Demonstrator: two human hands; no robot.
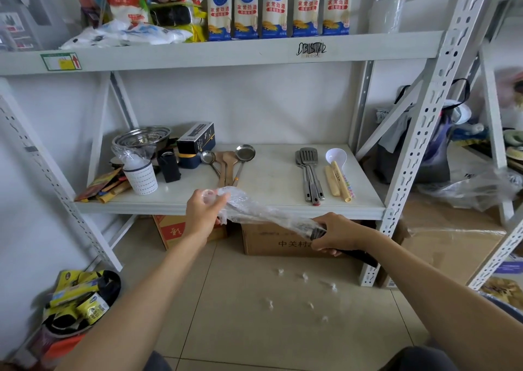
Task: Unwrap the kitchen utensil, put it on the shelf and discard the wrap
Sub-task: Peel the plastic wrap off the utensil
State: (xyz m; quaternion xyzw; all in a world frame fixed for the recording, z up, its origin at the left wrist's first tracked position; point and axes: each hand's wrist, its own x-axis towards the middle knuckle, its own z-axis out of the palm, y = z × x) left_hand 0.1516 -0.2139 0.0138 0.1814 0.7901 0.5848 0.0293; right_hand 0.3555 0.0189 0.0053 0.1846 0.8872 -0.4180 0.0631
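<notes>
Before the white shelf (271,172), the right hand (336,236) clamps the utensil (359,254) steady by its handle so the left hand (202,213), fingers pinched shut, can pull off the wrap (254,209).

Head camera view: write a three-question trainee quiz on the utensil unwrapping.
1. True or false: the clear plastic wrap is fully off the black-handled kitchen utensil.
2. Which hand grips the handle end? A) left hand B) right hand
3. Fill in: the slotted metal spatula lies on the white lower ____.

Key: 1 false, wrap covers the head end; 2 B; 3 shelf.
</notes>
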